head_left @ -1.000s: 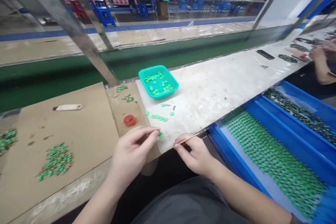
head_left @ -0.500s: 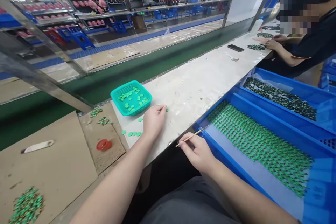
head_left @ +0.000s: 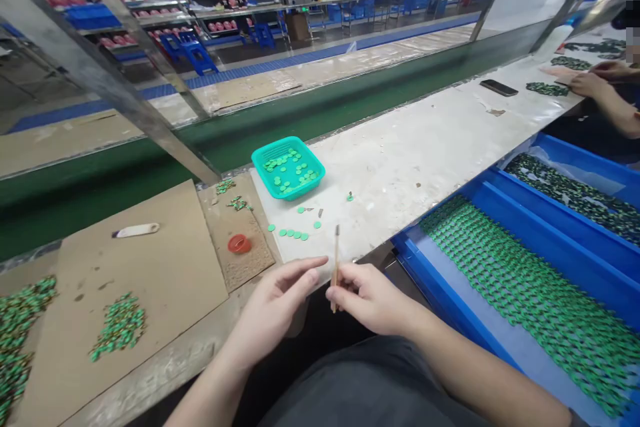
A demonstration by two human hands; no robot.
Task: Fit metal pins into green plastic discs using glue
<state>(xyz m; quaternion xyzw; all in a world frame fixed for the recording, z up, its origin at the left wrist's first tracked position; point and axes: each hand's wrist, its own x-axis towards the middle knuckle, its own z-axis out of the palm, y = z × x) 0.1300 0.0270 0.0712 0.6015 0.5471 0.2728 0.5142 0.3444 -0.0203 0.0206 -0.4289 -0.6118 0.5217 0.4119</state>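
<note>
My right hand (head_left: 373,297) is closed around the thin wooden handle of a small brush (head_left: 337,250), its dark tip pointing up. Just left of it, my left hand (head_left: 280,303) is held out with thumb and fingers apart and nothing between them. Both hands are at the near edge of the white worktop (head_left: 400,147). Beyond them lie several flat green discs (head_left: 291,233) and a small green piece (head_left: 350,197) with a dark upper part. A teal basket (head_left: 289,193) behind the discs holds more of them.
On the left, cardboard (head_left: 175,260) carries a pile of green-and-brown pieces (head_left: 120,323), a white-handled tool (head_left: 136,230) and a red cap (head_left: 239,244). At right, a blue tray (head_left: 500,347) holds rows of green pieces. A co-worker's hands (head_left: 595,80) are at the far right, near a phone (head_left: 499,87).
My left hand has let go of the small green piece on the worktop and drawn back towards me, opening. The brush has swung upright in my right hand. The view has turned left.
</note>
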